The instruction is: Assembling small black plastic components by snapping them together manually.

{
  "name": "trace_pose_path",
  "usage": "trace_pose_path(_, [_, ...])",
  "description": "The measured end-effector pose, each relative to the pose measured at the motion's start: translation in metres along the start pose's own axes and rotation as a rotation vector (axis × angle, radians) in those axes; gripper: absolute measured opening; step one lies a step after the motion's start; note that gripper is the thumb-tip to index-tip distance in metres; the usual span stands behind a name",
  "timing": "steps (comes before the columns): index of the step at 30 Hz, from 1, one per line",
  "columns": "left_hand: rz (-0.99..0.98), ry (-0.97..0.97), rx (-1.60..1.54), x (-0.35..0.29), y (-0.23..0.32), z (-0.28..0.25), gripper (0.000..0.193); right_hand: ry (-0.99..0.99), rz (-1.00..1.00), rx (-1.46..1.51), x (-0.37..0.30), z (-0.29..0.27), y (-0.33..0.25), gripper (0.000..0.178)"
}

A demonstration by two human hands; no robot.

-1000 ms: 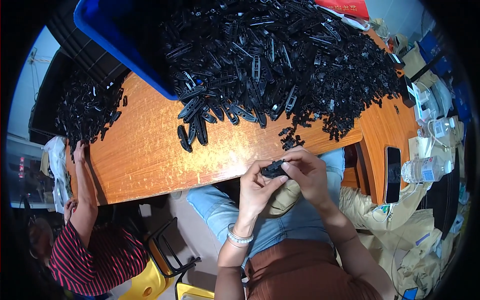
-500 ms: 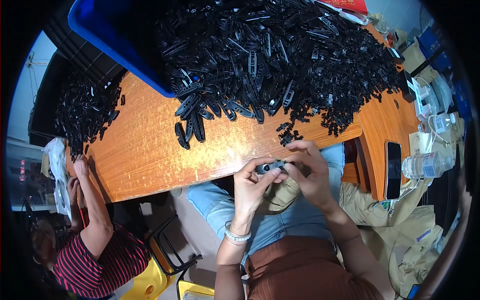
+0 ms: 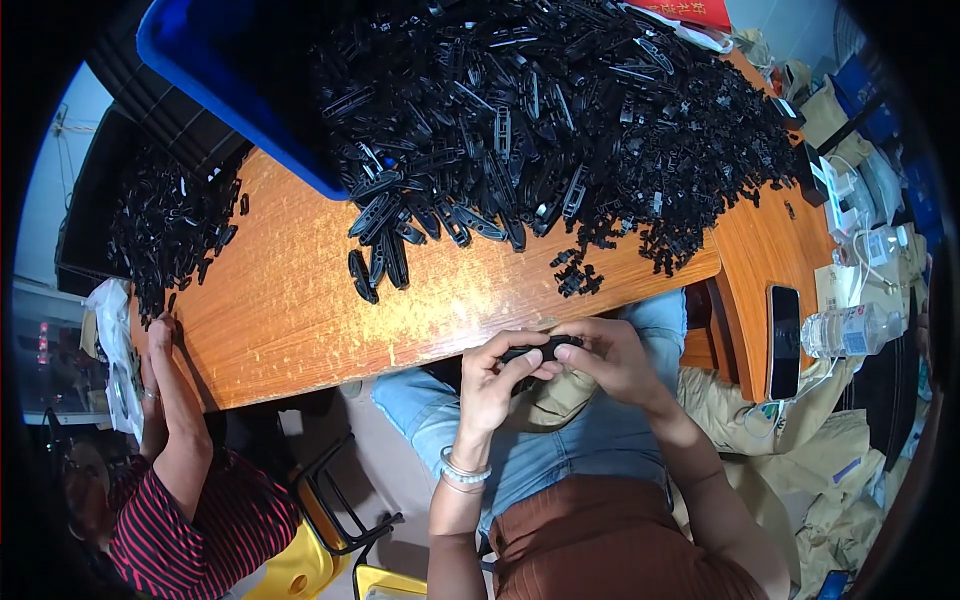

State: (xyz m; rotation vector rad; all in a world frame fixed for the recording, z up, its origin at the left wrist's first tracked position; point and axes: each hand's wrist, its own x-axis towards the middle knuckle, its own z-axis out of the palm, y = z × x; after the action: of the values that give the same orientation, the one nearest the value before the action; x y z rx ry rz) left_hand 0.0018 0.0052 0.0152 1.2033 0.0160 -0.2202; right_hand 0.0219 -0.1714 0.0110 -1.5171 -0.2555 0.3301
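A small black plastic part (image 3: 543, 350) lies across both hands, just in front of the table's near edge and above my lap. My left hand (image 3: 494, 376) grips its left end, with the thumb on the side facing me. At the other end, my right hand (image 3: 612, 358) pinches it between thumb and fingers. The fingers cover much of the part, so its full shape is hidden. Beyond my hands, small black clips (image 3: 577, 274) lie loose on the table, beside a big heap of long black plastic pieces (image 3: 500, 130).
A blue bin (image 3: 240, 125) leans at the heap's left. On the right are a phone (image 3: 784, 342) and a clear bottle (image 3: 852, 331). At the far left a person in a striped shirt (image 3: 200, 530) reaches toward another black pile (image 3: 175, 220). The wooden table (image 3: 300, 300) bears everything.
My right hand has lowered and closed in on the part, its raised fingers now folded against it. The part has turned and shows a darker, longer side. The other person's arm shifted slightly.
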Motion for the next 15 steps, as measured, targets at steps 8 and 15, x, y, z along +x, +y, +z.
trace_pose_path(8, [0.529,0.545,0.925,0.039,0.017,-0.059,0.01,-0.102,0.005,-0.232,-0.005,-0.008,0.01,0.021])
trace_pose_path(15, [0.499,0.782,1.642,0.079,0.033,-0.098,0.027,0.113,-0.543,-0.951,0.077,-0.04,-0.008,0.01])
